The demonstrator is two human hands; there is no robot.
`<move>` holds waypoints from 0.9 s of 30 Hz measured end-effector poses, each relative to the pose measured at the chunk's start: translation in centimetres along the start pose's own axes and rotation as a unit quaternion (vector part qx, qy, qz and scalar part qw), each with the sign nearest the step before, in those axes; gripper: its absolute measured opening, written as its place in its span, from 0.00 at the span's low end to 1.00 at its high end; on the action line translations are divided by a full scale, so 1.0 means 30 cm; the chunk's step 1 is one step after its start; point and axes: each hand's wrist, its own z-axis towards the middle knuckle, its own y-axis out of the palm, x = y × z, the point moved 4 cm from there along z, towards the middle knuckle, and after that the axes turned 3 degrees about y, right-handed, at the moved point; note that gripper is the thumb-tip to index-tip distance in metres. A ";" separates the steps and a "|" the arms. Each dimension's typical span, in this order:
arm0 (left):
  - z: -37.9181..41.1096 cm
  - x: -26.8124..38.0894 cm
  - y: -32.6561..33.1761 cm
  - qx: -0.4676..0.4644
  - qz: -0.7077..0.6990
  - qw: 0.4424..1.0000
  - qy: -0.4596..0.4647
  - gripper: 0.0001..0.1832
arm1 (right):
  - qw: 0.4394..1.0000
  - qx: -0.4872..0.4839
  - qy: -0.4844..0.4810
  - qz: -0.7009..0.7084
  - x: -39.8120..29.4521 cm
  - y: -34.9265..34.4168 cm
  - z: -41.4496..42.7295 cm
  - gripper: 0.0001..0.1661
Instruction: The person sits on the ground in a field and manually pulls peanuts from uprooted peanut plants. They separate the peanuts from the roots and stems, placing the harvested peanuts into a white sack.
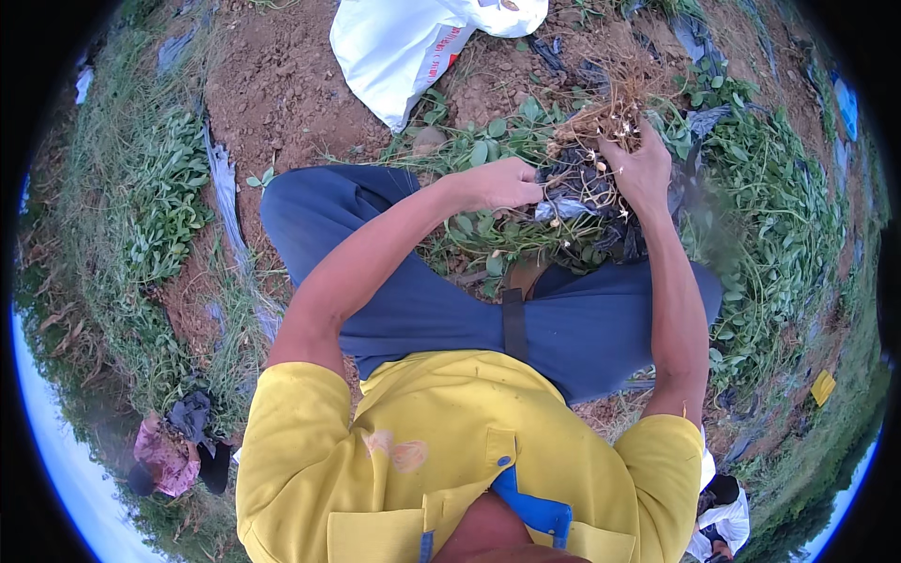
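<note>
My right hand grips a bundle of peanut plants by the brown roots, which stick up and away from me. Small pale pods and thin stringy stems hang below it. To the left, my left hand has its fingers curled in beside the bundle; whether anything is pinched in them is hidden. Crumpled black plastic film lies under and between the hands. Green leafy stems are heaped beneath, in front of my crossed legs in blue trousers.
A white woven sack with red print lies on the bare soil ahead. Pulled green plants are piled to the right, more plants to the left. Two other people are behind, one each side.
</note>
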 end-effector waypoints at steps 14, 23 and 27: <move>-0.198 0.044 0.056 0.115 -0.147 0.982 -0.005 0.14 | 0.996 0.054 -0.066 0.004 0.038 0.079 0.017 0.33; -0.293 0.100 0.129 0.130 -0.019 0.991 0.031 0.17 | 0.996 0.034 -0.033 0.079 0.108 0.142 0.034 0.33; -0.507 0.057 0.097 0.142 -0.053 0.987 0.050 0.25 | 0.996 0.067 0.054 -0.006 0.183 0.033 0.148 0.37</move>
